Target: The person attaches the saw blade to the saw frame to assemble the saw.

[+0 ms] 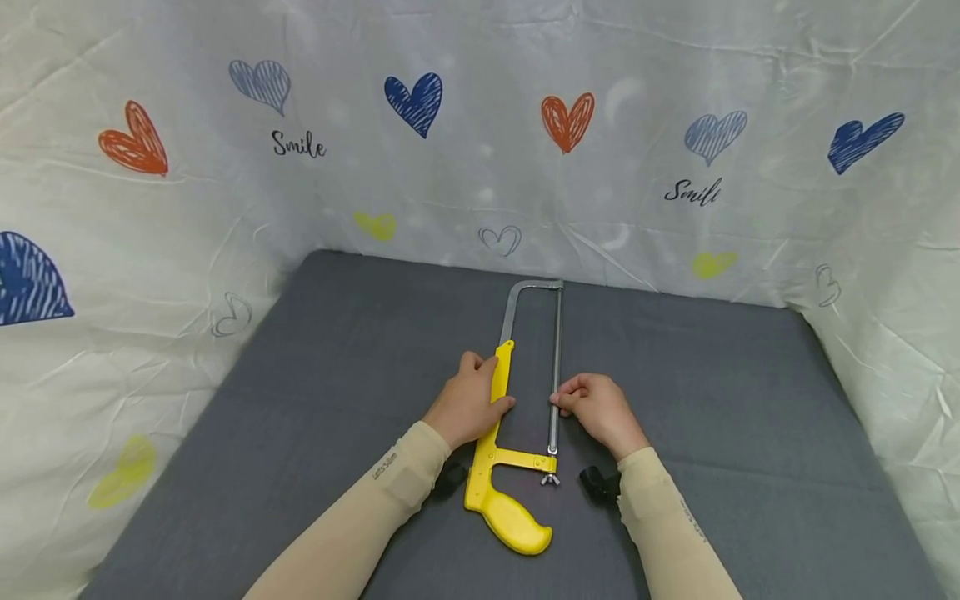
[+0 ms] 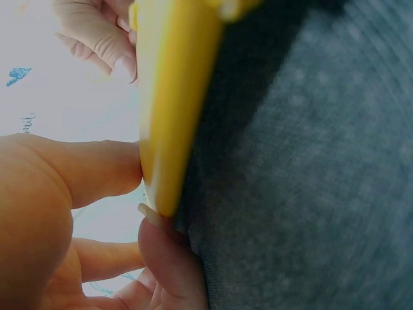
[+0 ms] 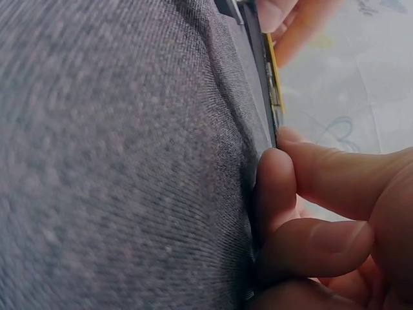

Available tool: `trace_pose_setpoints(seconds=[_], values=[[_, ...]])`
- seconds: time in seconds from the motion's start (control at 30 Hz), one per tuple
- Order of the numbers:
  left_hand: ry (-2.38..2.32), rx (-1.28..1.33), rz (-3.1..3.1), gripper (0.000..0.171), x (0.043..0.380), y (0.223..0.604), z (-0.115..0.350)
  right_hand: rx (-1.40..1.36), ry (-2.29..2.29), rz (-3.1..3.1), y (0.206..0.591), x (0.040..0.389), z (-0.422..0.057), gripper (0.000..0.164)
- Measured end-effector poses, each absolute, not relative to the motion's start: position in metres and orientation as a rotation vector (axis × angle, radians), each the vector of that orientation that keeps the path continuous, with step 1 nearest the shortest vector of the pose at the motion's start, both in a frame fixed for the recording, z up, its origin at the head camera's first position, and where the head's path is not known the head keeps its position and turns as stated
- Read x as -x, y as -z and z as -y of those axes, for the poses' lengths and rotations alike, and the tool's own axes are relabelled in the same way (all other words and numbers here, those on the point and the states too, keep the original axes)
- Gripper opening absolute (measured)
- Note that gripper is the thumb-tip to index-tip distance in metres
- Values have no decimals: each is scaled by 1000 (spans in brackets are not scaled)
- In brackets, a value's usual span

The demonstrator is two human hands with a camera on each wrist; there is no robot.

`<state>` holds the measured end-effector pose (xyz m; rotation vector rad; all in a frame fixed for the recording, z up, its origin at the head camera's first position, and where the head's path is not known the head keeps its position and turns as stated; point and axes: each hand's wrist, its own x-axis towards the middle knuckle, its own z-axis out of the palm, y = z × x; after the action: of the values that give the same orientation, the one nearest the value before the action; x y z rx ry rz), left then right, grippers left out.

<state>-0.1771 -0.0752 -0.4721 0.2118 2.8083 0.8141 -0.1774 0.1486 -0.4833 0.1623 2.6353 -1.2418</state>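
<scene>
A hacksaw lies on the grey cloth, its yellow handle toward me and its grey metal bow pointing away. My left hand grips the yellow part of the frame, thumb on the inner side. In the left wrist view, thumb and fingers close on the yellow frame from two sides. On the right, my right hand pinches the long thin blade between thumb and index finger, below its middle. A wing nut sits at the blade's near end.
Grey cloth covers the table. White curtains printed with hearts and "Smile" hang behind and at both sides, close to the far edge. Dark wrist-camera mounts stick out under the sleeves.
</scene>
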Motion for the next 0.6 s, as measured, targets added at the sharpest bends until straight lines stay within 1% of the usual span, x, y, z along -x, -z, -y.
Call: trace_pose_setpoints(seconds=[0.17,0.37,0.47,0.6], values=[[-814,-220,-2813,80,177,472,76,-176,1226,-2634,483,178,-148,18],[-814,-237,-2823,79,177,473,76,-186,1177,-2665,481,175,-148,31],[-810,-247,-2821,80,177,474,76,-179,1150,-2676,479,167,-150,33],[-801,-242,-2821,80,178,474,77,-124,1091,-2708,473,147,-152,30]])
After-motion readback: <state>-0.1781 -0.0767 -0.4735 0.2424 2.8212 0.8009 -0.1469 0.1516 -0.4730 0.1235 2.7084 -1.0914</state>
